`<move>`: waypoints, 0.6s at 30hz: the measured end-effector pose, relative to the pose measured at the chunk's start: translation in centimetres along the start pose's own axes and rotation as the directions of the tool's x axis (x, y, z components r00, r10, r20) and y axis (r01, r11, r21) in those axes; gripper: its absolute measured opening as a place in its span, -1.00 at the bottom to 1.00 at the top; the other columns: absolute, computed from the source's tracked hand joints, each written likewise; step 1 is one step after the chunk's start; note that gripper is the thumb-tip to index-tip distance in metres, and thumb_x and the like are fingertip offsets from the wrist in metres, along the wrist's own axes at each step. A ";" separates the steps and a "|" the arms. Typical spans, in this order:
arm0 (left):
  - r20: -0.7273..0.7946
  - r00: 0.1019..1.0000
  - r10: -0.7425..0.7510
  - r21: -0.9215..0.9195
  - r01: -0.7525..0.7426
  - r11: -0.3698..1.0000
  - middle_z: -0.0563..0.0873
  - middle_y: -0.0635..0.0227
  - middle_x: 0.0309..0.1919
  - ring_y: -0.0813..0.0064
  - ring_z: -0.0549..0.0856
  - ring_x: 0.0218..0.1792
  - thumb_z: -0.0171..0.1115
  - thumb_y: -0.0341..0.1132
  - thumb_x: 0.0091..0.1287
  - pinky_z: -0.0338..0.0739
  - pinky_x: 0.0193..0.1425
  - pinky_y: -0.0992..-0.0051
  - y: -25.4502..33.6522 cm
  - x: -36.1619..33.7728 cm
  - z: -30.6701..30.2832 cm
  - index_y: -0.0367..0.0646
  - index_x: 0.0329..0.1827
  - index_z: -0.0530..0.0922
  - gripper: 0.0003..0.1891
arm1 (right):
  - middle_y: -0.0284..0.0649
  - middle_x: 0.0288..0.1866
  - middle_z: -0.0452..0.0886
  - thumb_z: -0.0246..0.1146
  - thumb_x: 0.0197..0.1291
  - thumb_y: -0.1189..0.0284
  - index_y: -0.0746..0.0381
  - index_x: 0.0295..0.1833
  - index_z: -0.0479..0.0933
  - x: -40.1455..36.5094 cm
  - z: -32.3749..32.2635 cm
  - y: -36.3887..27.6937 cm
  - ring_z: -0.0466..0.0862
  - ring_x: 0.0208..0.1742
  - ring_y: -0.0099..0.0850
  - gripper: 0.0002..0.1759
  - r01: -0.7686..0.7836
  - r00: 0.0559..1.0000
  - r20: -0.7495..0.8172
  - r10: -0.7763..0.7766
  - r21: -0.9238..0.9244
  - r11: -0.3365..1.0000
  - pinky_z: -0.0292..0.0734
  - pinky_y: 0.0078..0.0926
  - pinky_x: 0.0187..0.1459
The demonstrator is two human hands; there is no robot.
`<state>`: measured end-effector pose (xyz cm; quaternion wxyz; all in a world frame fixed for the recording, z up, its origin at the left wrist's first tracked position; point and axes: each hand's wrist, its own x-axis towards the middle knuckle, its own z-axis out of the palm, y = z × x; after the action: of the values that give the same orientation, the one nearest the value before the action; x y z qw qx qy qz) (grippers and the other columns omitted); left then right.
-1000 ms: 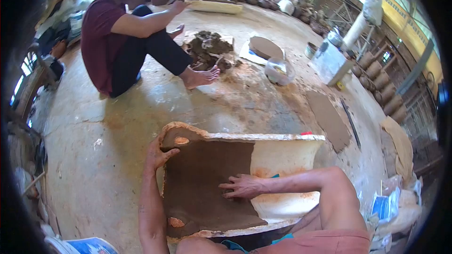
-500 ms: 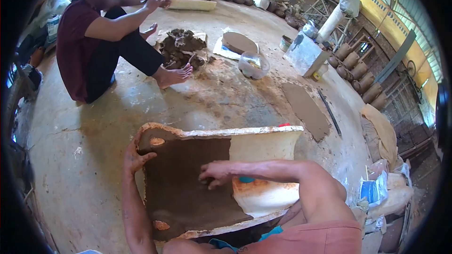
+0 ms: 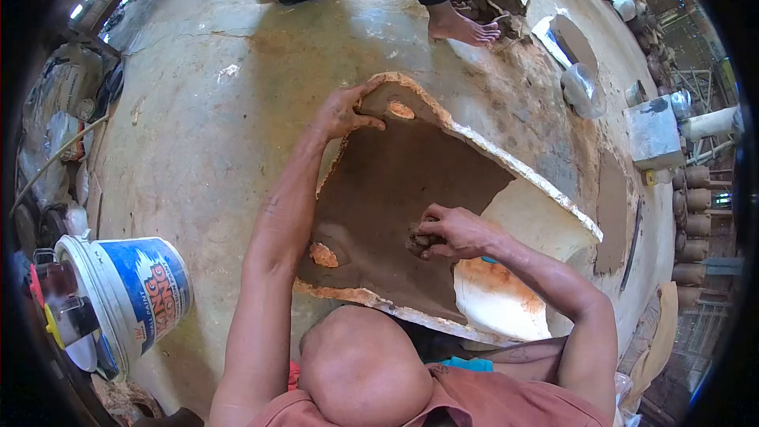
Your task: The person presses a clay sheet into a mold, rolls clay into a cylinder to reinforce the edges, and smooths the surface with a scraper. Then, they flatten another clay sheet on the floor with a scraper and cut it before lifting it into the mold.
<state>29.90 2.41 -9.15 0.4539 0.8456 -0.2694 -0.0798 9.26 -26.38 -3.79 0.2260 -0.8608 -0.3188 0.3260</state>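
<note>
A large white plaster mould (image 3: 522, 162) with a rust-stained rim lies across my lap, its far-left end lined with a dark clay sheet (image 3: 395, 182). Bare white plaster shows at the right end. My left hand (image 3: 348, 113) is wrapped around the upper-left corner of the rim, thumb inside, beside an orange-brown knob (image 3: 400, 110). A second knob (image 3: 322, 255) shows at the lower-left corner. Over the middle of the clay, my right hand (image 3: 457, 232) is closed on a small clay-coloured lump (image 3: 416, 242) right at the surface.
A paint bucket (image 3: 162, 289) stands at lower left. Beyond the mould are another person's foot (image 3: 465, 28), a clay heap (image 3: 494, 0) and a clear plastic bowl (image 3: 581, 91). A pale block (image 3: 655, 133), a flat clay slab (image 3: 611, 213) and a dark bar (image 3: 632, 245) lie to the right.
The view has swung down and left, so the mould appears turned and the bucket shows. My right hand still works over the clay; my left keeps its hold on the rim.
</note>
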 end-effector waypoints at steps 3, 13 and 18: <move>-0.068 0.994 0.082 -0.038 -0.085 0.996 0.75 0.15 0.33 0.22 0.75 0.28 0.76 -0.18 0.07 0.62 0.39 0.22 -0.4 0.2 0.3 0.12 0.66 0.43 0.01 | 0.02 0.25 0.60 0.53 0.22 0.14 0.06 0.35 0.62 0.0 0.5 0.1 0.72 0.16 0.10 -0.39 -0.012 0.999 0.037 0.012 -0.003 1.000 0.66 0.03 0.15; 0.069 0.990 -0.126 -0.028 0.128 0.991 0.65 0.07 0.46 0.13 0.65 0.44 0.71 0.05 0.10 0.55 0.50 0.26 0.9 0.1 -0.6 0.11 0.65 0.44 -0.01 | 0.03 0.19 0.61 0.52 0.21 0.17 0.07 0.31 0.63 0.0 -0.5 0.4 0.72 0.12 0.12 -0.43 -0.031 1.000 0.001 0.031 -0.030 0.999 0.66 0.06 0.12; -0.289 0.945 0.156 0.121 -0.126 0.985 0.28 -0.12 0.69 0.02 0.27 0.70 0.60 0.13 0.25 0.23 0.73 0.15 4.5 -0.3 -2.8 0.02 0.77 0.21 0.08 | 0.00 0.17 0.60 0.55 0.20 0.23 0.06 0.35 0.63 0.2 -4.1 -0.1 0.75 0.05 0.06 -0.41 0.095 0.957 -0.275 -0.096 -0.020 0.995 0.73 -0.06 0.08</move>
<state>29.02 2.60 -3.97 0.4504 0.8483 -0.2617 0.0945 12.25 -26.91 -1.05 0.2806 -0.8822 -0.3266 0.1907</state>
